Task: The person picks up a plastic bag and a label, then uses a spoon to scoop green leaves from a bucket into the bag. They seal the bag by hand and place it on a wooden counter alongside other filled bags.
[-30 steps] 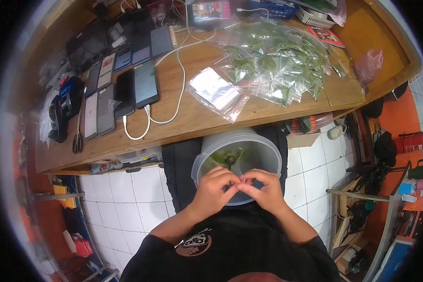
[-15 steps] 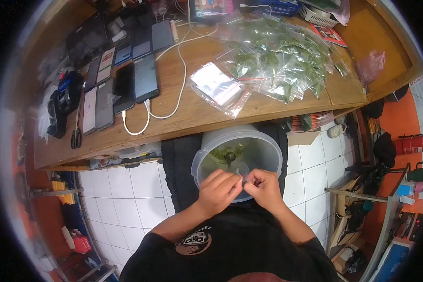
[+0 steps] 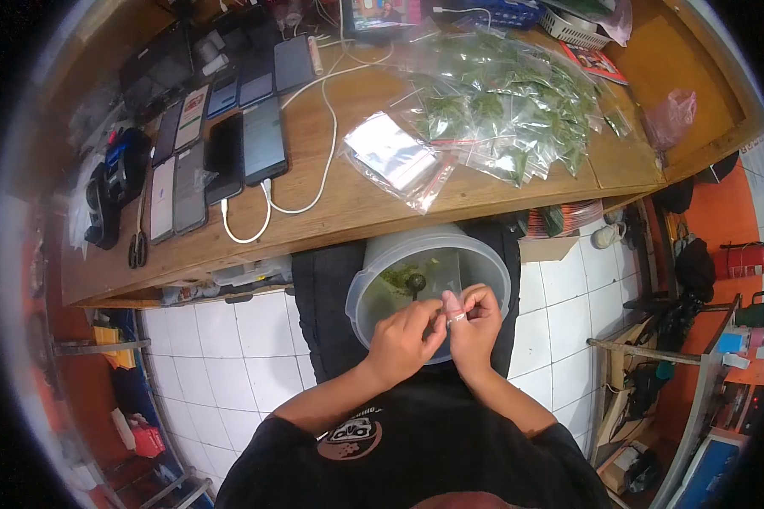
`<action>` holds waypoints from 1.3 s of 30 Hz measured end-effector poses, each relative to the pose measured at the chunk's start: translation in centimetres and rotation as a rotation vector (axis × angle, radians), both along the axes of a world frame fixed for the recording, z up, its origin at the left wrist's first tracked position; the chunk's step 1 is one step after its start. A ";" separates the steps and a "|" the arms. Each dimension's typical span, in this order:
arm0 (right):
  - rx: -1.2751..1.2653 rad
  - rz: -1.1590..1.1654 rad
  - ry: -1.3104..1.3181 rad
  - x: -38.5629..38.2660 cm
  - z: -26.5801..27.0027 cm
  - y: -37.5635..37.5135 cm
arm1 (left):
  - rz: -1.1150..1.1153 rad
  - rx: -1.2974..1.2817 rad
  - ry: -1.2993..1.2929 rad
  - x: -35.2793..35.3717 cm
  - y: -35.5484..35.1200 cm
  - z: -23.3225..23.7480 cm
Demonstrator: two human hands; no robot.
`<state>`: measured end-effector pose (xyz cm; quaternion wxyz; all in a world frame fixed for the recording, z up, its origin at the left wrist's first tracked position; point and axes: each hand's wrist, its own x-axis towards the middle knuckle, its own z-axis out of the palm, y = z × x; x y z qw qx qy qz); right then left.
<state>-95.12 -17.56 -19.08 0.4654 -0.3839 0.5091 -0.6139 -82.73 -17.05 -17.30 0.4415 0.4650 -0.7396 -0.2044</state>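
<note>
Both my hands are over a translucent plastic bucket (image 3: 367,284) between my legs. A small clear zip bag (image 3: 452,270) with a reddish line near its mouth is between them, hard to see against the bucket. My right hand (image 3: 475,327) grips it, the thumb against the reddish line. My left hand (image 3: 401,338) is closed, its thumb and fingertips pinching at the bag's near edge. Inside the bucket, green chopped leaf bits (image 3: 395,277) lie around a dark round-headed scoop or spoon (image 3: 416,282), its lower part partly hidden by my hands.
On the wooden table (image 3: 331,216) ahead lie a pile of filled leaf bags (image 3: 509,110), a stack of flat clear bags (image 3: 390,153), several phones (image 3: 266,140), a white charging cable (image 3: 331,127) and scissors (image 3: 137,246). A cardboard box (image 3: 560,248) stands below at the right.
My right hand has turned upward, thumb raised against the bag, and the clear bag now stands higher. My left hand has shifted slightly right and its fingers have moved along the bag's edge.
</note>
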 end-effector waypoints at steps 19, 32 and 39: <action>-0.044 0.045 0.112 0.7 -0.8 0.4 | 0.152 0.049 0.097 1.1 0.4 -2.1; 0.443 0.533 -0.197 -4.1 -1.1 2.1 | -0.409 0.001 -0.094 2.6 1.5 -2.7; 0.279 0.433 0.226 -2.8 -3.1 -1.3 | -0.288 0.209 0.406 6.9 2.9 0.2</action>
